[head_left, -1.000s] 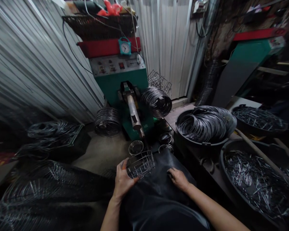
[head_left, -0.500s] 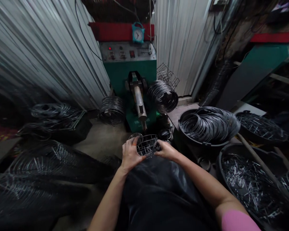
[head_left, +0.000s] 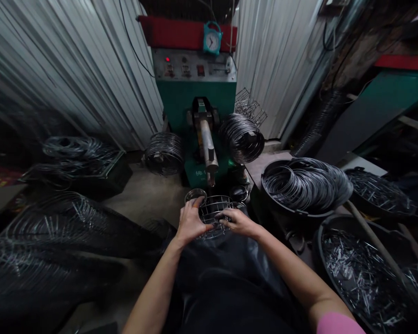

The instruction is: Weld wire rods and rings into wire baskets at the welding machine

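A small round wire basket (head_left: 213,214) rests on the dark apron over my lap. My left hand (head_left: 190,222) grips its left rim, fingers curled round the wire. Across from it, my right hand (head_left: 237,221) is closed on the right rim, fingertips pressed on the top ring. Straight ahead stands a green machine (head_left: 195,99) with a metal arm (head_left: 207,148) that points down at the basket. Small wire rings (head_left: 195,195) lie on the floor just beyond the basket.
A black tub of wire rings (head_left: 301,183) sits at my right, with tubs of short wire pieces (head_left: 362,273) nearer and behind it. Coils of wire hang on both sides of the machine. Stacked wire frames (head_left: 55,232) fill the left floor. Corrugated metal walls stand behind.
My right hand left the apron and came onto the basket's right rim. Both hands carried the basket forward toward the machine arm, and the view tilted down and shifted left.
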Tool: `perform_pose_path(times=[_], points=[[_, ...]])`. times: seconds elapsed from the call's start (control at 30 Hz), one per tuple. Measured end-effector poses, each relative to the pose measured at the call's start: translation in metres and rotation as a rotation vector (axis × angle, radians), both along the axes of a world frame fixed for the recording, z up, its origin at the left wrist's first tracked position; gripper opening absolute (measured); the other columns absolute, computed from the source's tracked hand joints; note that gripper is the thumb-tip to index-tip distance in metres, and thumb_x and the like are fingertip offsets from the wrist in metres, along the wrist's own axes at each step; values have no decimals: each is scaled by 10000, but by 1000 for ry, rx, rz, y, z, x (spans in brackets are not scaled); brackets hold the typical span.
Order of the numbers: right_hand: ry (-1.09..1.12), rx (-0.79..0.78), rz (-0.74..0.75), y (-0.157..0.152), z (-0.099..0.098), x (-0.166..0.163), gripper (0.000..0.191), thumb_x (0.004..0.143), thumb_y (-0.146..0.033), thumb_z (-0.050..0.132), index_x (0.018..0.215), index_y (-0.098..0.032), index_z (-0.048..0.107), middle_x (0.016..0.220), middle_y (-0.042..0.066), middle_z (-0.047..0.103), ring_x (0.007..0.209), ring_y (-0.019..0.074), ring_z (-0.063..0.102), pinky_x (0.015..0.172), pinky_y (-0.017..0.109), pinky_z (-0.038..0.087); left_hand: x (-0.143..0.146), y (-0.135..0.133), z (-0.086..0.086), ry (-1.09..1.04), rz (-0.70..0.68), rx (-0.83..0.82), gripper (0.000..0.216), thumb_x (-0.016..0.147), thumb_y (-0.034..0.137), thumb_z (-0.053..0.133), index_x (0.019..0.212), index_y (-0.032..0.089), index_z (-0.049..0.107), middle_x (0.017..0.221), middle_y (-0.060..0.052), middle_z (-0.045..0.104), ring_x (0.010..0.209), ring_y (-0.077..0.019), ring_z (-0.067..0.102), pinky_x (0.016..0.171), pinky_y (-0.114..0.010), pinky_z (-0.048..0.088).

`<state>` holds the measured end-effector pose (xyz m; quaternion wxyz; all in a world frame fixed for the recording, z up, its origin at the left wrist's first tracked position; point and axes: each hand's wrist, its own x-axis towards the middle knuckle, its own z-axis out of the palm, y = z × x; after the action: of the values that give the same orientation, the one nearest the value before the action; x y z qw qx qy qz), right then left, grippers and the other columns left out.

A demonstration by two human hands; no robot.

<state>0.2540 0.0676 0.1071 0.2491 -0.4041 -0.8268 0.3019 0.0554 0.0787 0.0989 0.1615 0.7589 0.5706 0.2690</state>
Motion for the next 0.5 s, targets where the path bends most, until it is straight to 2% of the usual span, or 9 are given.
perform_pose_path(times=[0.13, 0.27, 0.5], points=[[-50, 16, 18, 7, -1, 1, 232, 757, -150, 619, 987, -171, 642, 934, 66, 667, 862, 172, 621, 776, 278, 473, 0, 6, 2, 1, -12, -20, 889, 471, 365, 775, 1264, 231, 396, 1193, -74, 485, 1109, -291, 463, 945, -423, 377], [-16, 35, -3, 14, -10, -1, 187, 760, -117, 611, 931, -178, 656, 882, 52, 676, 823, 161, 634, 751, 260, 482, 1, 14, -1, 9, -22, -29, 878, 476, 352, 765, 1260, 213, 397, 1192, -79, 485, 1110, -285, 465, 948, -423, 382], [-20, 151, -17, 27, -22, -3, 175, 794, -118, 564, 943, -156, 648, 882, 76, 672, 824, 163, 638, 738, 255, 497, 0, 34, -11, -23, -28, -47, 872, 469, 319, 759, 1259, 225, 402, 1192, -76, 493, 1112, -293, 478, 937, -429, 396]])
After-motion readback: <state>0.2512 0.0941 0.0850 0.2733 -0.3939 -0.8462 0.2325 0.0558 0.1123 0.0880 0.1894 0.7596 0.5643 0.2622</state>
